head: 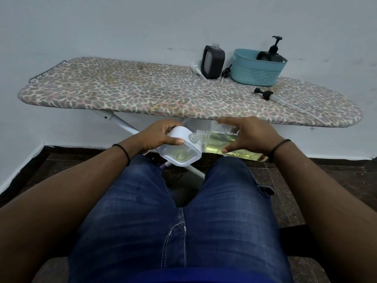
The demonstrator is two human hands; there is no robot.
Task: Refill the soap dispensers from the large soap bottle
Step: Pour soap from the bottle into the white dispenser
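Soap bottle (228,142) over white dispenser (179,148)

bare ironing board (122,92) left half, basket (257,68) and pumps (263,92) crowding right

Dim, even, bluish indoor light with soft shadows; sharp focus, and wide-angle bending at the edges.

No readable text anywhere.

The large bottle (228,144), the white dispenser (179,154), the dark dispenser (212,62) and the basket (257,72) carry no lettering, brand, number or sign that can be made out; a reddish patch at the bottle's far end is too blurred to read.
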